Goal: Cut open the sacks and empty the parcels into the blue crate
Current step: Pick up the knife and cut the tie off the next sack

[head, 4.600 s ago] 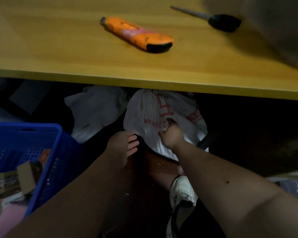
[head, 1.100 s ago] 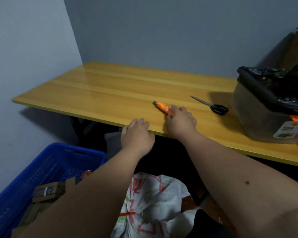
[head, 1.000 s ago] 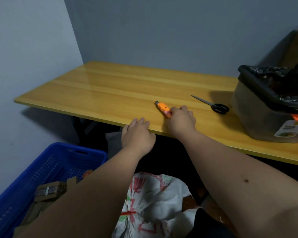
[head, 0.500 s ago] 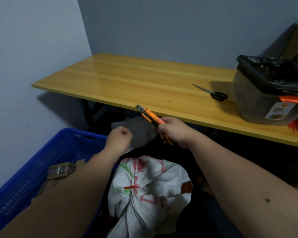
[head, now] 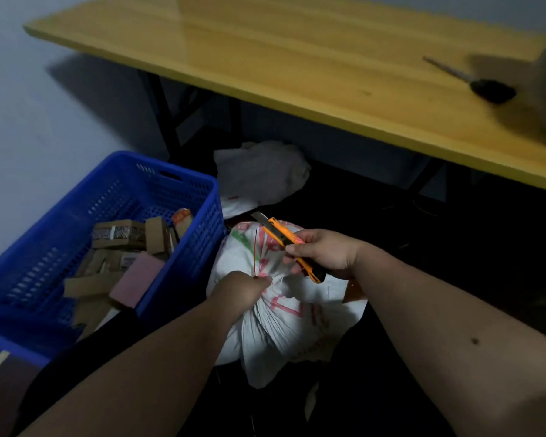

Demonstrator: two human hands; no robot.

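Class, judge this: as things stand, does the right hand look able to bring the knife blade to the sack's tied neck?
Probably yes: the right hand holds the knife just above the sack, nothing between; the left hand grips the neck.

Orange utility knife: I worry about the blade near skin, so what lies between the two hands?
Head view: only the white sack's gathered neck with its thin red tie lies between left hand and right hand, which grips the orange utility knife.

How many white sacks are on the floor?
2: one tied sack gripped by the left hand, another crumpled sack behind it under the table. More may be hidden.
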